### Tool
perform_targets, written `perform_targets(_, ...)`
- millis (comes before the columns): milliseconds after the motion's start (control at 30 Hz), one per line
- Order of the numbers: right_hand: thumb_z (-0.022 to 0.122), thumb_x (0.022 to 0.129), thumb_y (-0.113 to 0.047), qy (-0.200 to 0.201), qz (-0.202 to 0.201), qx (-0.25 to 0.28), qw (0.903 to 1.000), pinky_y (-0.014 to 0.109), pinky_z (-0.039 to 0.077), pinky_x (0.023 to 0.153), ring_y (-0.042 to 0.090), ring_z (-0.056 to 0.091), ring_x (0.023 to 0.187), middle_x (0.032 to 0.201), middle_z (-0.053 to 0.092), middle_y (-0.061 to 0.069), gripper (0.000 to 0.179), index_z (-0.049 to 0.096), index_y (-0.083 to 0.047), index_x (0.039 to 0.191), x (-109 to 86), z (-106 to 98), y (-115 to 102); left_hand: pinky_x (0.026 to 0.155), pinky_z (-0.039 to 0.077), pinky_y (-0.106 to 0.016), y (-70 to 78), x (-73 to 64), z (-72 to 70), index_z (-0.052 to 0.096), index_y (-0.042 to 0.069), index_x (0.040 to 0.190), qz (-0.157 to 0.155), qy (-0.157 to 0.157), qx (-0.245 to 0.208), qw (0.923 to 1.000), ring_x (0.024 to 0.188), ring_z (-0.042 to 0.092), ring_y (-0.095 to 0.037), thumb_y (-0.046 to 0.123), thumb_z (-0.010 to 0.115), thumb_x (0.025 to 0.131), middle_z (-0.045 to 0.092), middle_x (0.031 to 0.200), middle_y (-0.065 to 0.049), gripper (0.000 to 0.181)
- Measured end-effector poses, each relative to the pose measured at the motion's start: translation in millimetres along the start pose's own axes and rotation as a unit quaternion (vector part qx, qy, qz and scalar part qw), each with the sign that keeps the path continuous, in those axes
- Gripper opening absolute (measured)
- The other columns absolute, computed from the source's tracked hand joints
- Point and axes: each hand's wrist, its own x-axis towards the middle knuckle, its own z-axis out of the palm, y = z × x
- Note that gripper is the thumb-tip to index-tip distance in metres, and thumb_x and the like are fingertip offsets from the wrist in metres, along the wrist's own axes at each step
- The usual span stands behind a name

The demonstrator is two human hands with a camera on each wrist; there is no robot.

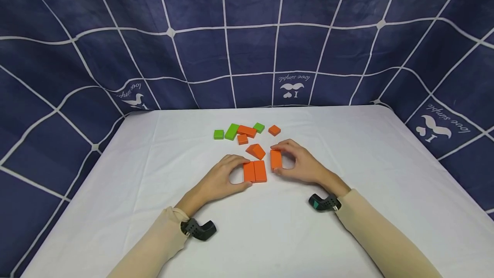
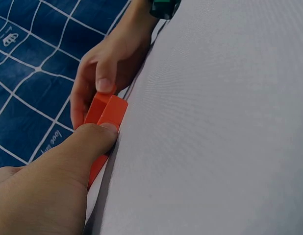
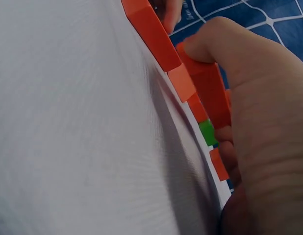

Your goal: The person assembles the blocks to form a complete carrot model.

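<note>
Two orange rectangular blocks lie side by side on the white cloth, long sides together. My left hand (image 1: 221, 179) pinches the left orange block (image 1: 248, 171) by its ends, thumb at the near end and fingers at the far one. The other orange block (image 1: 260, 171) of the pair sits against its right side. A little to the right, my right hand (image 1: 299, 164) holds a third orange block (image 1: 275, 159) between thumb and fingertips. In the right wrist view this held block (image 3: 210, 90) appears raised, the thumb on its near end. An orange wedge-shaped block (image 1: 256, 151) lies just behind the pair.
Farther back are a small orange block (image 1: 242, 139), a longer orange block (image 1: 247, 131), another orange block (image 1: 274, 130) and green blocks, including a long green one (image 1: 232, 131). A dark blue checked cloth (image 1: 251, 50) hangs behind the white-covered table (image 1: 247, 243).
</note>
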Motion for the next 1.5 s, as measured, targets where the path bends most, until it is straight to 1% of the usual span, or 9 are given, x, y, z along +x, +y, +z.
perform_targets(167,0.087,0.081,-0.033,-0.036,-0.017,0.000,0.9992,0.046,0.048,0.109,0.013,0.057,0.121,0.130,0.060,-0.007,0.057,0.067,-0.022,0.133,-0.9,0,-5,0.114,0.046,-0.042,0.2,0.7,0.0,0.064,0.018,0.137,0.003,0.002,0.001,1.0000,0.131,0.053,-0.016,0.044,0.081,0.086,0.062,0.137,0.003,0.059)
perform_targets(300,0.088,0.081,-0.038,-0.059,-0.011,-0.004,0.9982,0.046,0.048,0.111,0.012,0.057,0.122,0.130,0.060,-0.010,0.055,0.067,-0.027,0.131,-1.0,1,-7,0.113,0.047,-0.042,-0.2,1.2,0.0,0.064,0.018,0.137,0.004,0.003,0.004,1.0000,0.129,0.054,-0.015,0.044,0.081,0.086,0.063,0.135,0.003,0.059)
perform_targets(433,0.088,0.080,-0.041,-0.074,-0.006,-0.001,0.9972,0.046,0.048,0.110,0.011,0.058,0.121,0.130,0.061,-0.011,0.055,0.067,-0.029,0.130,-1.7,2,-7,0.112,0.048,-0.042,-0.1,1.0,0.3,0.064,0.018,0.137,0.003,0.003,0.002,1.0000,0.128,0.054,-0.015,0.044,0.081,0.086,0.063,0.135,0.003,0.059)
perform_targets(700,0.089,0.078,-0.046,-0.076,-0.014,0.001,0.9970,0.045,0.050,0.108,0.009,0.059,0.119,0.127,0.062,-0.014,0.057,0.069,-0.030,0.129,-2.4,4,-7,0.111,0.048,-0.043,0.3,0.8,1.2,0.064,0.018,0.137,0.004,0.002,0.003,1.0000,0.128,0.054,-0.016,0.044,0.080,0.086,0.063,0.135,0.003,0.059)
perform_targets(967,0.087,0.079,-0.052,-0.078,-0.020,-0.005,0.9968,0.044,0.049,0.110,0.009,0.058,0.122,0.130,0.062,-0.015,0.061,0.067,-0.030,0.132,-1.9,3,-7,0.112,0.048,-0.043,0.1,0.9,0.8,0.064,0.018,0.136,0.005,0.004,0.001,1.0000,0.128,0.054,-0.016,0.043,0.081,0.086,0.063,0.135,0.003,0.059)
perform_targets(1067,0.085,0.083,-0.045,-0.061,-0.026,0.005,0.9978,0.042,0.051,0.107,0.010,0.060,0.119,0.129,0.064,-0.011,0.057,0.067,-0.024,0.134,-0.1,3,-6,0.112,0.047,-0.042,-0.9,0.1,1.2,0.064,0.018,0.136,0.003,0.003,0.001,1.0000,0.129,0.054,-0.016,0.043,0.081,0.086,0.063,0.135,0.003,0.059)
perform_targets(1200,0.081,0.090,-0.029,-0.011,-0.023,0.021,0.9995,0.039,0.053,0.102,0.014,0.064,0.112,0.125,0.068,-0.002,0.048,0.067,-0.013,0.133,4.2,3,-2,0.113,0.047,-0.042,-2.2,-0.5,1.7,0.064,0.019,0.137,-0.001,-0.005,0.004,1.0000,0.129,0.053,-0.016,0.045,0.080,0.086,0.063,0.136,0.003,0.059)
perform_targets(1333,0.078,0.093,-0.022,0.046,0.010,0.023,0.9986,0.041,0.053,0.103,0.018,0.065,0.112,0.124,0.070,0.003,0.040,0.069,-0.009,0.130,12.3,1,3,0.114,0.046,-0.042,-2.4,0.2,0.8,0.063,0.019,0.138,0.000,-0.007,0.003,1.0000,0.130,0.053,-0.016,0.046,0.080,0.087,0.062,0.137,0.003,0.060)
perform_targets(1500,0.077,0.092,-0.021,0.111,0.061,0.003,0.9919,0.043,0.053,0.102,0.025,0.067,0.109,0.119,0.070,0.009,0.039,0.069,-0.005,0.126,23.8,-4,10,0.114,0.046,-0.041,-0.5,0.6,-0.6,0.063,0.020,0.138,-0.002,-0.006,-0.006,1.0000,0.130,0.052,-0.015,0.045,0.079,0.087,0.061,0.137,0.004,0.059)
